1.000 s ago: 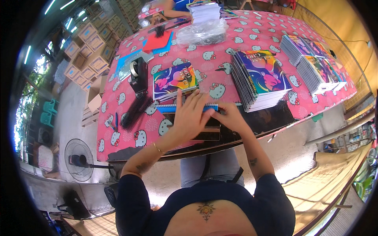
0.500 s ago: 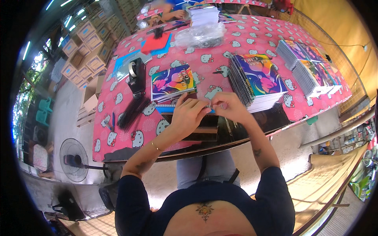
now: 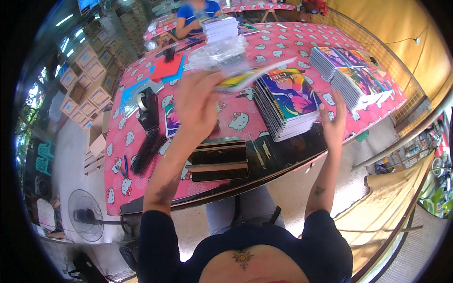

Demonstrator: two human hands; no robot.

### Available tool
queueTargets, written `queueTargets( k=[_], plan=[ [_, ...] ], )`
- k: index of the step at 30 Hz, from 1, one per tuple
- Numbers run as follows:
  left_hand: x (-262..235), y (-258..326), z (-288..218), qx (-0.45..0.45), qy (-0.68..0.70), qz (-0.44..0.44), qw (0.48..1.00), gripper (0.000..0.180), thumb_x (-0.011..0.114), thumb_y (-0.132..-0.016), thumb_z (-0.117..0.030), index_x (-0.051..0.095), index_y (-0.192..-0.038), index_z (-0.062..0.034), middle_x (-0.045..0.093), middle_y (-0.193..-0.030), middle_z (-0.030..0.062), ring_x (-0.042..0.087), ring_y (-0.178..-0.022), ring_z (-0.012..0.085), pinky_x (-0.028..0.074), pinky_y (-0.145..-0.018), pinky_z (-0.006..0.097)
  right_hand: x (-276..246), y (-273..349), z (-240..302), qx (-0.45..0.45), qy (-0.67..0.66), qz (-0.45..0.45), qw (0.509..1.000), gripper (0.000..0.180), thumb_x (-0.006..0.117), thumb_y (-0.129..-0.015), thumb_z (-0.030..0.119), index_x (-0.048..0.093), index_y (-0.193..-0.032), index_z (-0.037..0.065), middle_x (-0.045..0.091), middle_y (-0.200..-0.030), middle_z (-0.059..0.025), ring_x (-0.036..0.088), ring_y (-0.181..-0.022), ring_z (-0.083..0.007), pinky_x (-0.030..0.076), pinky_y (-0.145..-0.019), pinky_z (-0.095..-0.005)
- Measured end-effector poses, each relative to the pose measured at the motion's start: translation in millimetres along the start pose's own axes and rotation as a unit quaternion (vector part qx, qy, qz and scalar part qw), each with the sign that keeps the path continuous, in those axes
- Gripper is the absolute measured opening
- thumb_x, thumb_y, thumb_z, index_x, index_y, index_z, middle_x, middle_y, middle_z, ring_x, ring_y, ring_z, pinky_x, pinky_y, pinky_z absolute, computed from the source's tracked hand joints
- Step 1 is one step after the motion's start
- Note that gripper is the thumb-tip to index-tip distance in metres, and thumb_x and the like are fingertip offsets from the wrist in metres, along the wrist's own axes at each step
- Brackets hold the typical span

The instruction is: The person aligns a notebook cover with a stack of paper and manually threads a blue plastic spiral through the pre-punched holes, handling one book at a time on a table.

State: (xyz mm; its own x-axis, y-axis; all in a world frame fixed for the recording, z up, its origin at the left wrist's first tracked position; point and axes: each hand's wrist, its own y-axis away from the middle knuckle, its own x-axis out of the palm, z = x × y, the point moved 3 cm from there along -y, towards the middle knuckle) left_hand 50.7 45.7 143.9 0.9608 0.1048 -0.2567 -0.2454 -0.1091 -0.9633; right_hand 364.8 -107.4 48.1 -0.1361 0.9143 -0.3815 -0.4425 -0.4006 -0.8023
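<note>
My left hand [image 3: 199, 101], smeared by motion, is raised over the table's middle and grips a notebook [image 3: 238, 81] at its left side. The notebook is tilted and blurred, with a white page edge and some yellow and green showing. To its right stands a stack of spiral notebooks [image 3: 293, 101] with colourful illustrated covers. My right hand [image 3: 334, 120] is open beside the stack's right side, fingers spread and holding nothing. Behind my left forearm, another colourful notebook [image 3: 171, 119] lies partly hidden.
A black tape dispenser [image 3: 148, 109] and a bundle of black spiral coils [image 3: 147, 153] lie on the left. Near the front edge is a dark wooden jig [image 3: 219, 160]. More notebook stacks [image 3: 356, 87] stand at right. Clear plastic [image 3: 219, 54] lies farther back; a person [image 3: 196, 16] sits beyond.
My hands have parted from their pinch at the notebook's near edge. The left has lifted the notebook up and toward the stack; the right has opened and moved right. The view has shifted slightly.
</note>
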Motion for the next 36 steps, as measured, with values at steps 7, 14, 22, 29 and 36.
queueTargets(
  k=[7,14,22,29,36],
  plan=[
    [167.1,69.7,41.6,-0.009,0.237,0.319,0.918,0.038,0.06,-0.083,0.003,0.07,-0.117,-0.0114,0.069,-0.129,0.0053,0.058,-0.131,0.0272,0.032,-0.119,0.05,38.4,7.9,-95.3,0.19,-0.345,0.239,0.887,0.058,0.071,-0.096,0.019,0.051,-0.147,0.0,0.06,-0.141,-0.0092,0.054,-0.127,-0.0171,0.039,-0.111,-0.0329],
    [178.8,63.3,40.3,-0.038,0.252,0.358,0.898,0.039,0.058,-0.082,0.003,0.07,-0.116,-0.0107,0.068,-0.128,0.0057,0.058,-0.131,0.0232,0.026,-0.122,0.052,34.3,3.1,-87.9,0.188,-0.366,0.229,0.882,0.054,0.071,-0.095,0.013,0.053,-0.143,-0.002,0.058,-0.143,-0.0127,0.053,-0.13,-0.0177,0.038,-0.112,-0.0323],
    [113.8,68.3,38.8,0.01,0.133,0.246,0.96,0.035,0.067,-0.082,-0.005,0.071,-0.116,-0.0108,0.066,-0.13,0.0097,0.063,-0.117,0.0293,0.044,-0.109,0.047,8.6,7.0,-92.1,0.158,-0.315,0.16,0.922,0.057,0.065,-0.099,0.018,0.046,-0.149,-0.002,0.051,-0.151,-0.0152,0.048,-0.139,-0.025,0.034,-0.116,-0.0373],
    [-49.1,203.8,146.2,-0.067,-0.186,0.361,0.911,0.03,0.069,-0.086,-0.01,0.068,-0.115,-0.0029,0.071,-0.102,0.0168,0.069,-0.092,0.037,0.056,-0.082,0.044,-25.3,21.6,-36.7,0.148,-0.308,-0.061,0.938,0.03,0.059,-0.1,0.01,0.062,-0.128,-0.001,0.066,-0.125,-0.0124,0.061,-0.117,-0.021,0.046,-0.103,-0.0354],
    [-52.8,89.7,85.5,-0.1,-0.25,0.227,0.936,0.022,0.064,-0.091,-0.006,0.067,-0.113,-0.004,0.068,-0.099,0.0145,0.064,-0.095,0.0321,0.046,-0.084,0.044,67.2,49.4,123.3,-0.036,-0.39,0.21,0.896,0.05,0.074,-0.088,0.009,0.057,-0.134,0.001,0.063,-0.13,-0.0172,0.058,-0.122,-0.0317,0.042,-0.107,-0.0394]
  ],
)
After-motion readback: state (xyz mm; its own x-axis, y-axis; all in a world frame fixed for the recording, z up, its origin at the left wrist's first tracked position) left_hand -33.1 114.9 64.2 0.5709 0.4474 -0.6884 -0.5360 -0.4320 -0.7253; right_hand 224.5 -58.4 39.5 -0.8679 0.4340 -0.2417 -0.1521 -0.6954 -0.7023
